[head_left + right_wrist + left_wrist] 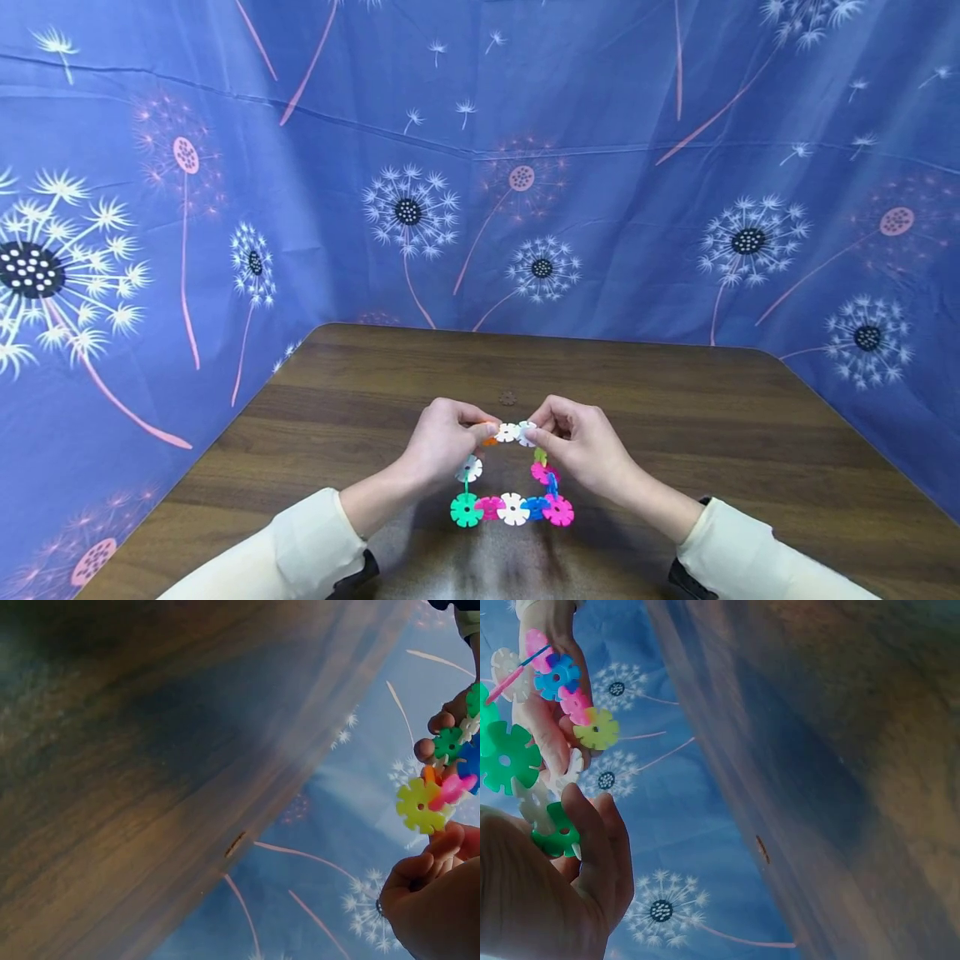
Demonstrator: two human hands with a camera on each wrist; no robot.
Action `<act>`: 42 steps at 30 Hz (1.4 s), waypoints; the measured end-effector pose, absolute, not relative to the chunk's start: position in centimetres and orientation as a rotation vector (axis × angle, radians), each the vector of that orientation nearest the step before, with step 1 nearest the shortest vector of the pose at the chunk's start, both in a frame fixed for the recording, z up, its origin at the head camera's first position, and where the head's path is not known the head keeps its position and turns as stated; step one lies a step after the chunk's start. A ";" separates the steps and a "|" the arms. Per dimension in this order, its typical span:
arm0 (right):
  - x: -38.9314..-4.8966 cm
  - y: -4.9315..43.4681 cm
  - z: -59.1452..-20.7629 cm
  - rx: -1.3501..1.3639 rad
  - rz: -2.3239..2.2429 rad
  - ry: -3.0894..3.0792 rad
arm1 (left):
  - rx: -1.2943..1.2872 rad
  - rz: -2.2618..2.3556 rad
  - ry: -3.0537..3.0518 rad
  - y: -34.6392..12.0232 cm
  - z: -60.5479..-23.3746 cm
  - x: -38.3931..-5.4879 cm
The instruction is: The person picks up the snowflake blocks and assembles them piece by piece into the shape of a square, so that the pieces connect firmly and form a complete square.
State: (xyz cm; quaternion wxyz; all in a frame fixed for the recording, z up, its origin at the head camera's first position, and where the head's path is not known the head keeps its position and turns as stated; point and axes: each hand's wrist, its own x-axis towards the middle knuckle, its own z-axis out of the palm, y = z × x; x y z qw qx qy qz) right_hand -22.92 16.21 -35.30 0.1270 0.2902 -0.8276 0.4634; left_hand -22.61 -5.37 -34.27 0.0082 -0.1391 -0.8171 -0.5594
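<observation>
A loop of slotted plastic snowflake discs is held up over the table by both hands. My left hand point(442, 442) pinches its far left part, by an orange disc point(491, 441) and a white one. My right hand point(588, 446) pinches a white disc point(527, 432) at the far right corner. A green disc point(467, 510), a white disc point(513, 509) and a pink disc point(558, 510) show along the near side. On the right side, a yellow-green disc point(420, 806) sits just above the right fingers. Some joints are hidden behind the fingers.
Beyond the hands, a single brown disc point(508, 398) lies on the wooden table point(360, 375). A blue dandelion-print cloth point(465, 108) hangs round the table's back and sides.
</observation>
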 end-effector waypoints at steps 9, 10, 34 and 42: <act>-22.9 15.9 -35.7 0.894 1.305 -2.387 | -0.402 -1.775 -2.539 -5.1 -34.6 -22.5; -22.9 15.9 -35.7 0.883 1.307 -2.392 | -0.407 -1.773 -2.543 -5.1 -34.6 -22.5; -29.1 17.6 -35.5 0.913 1.441 -2.663 | -0.593 -1.736 -2.654 -6.4 -33.8 -24.5; -33.5 17.1 -37.2 0.950 0.351 -2.771 | -0.628 -1.696 -2.647 -6.9 -34.4 -24.3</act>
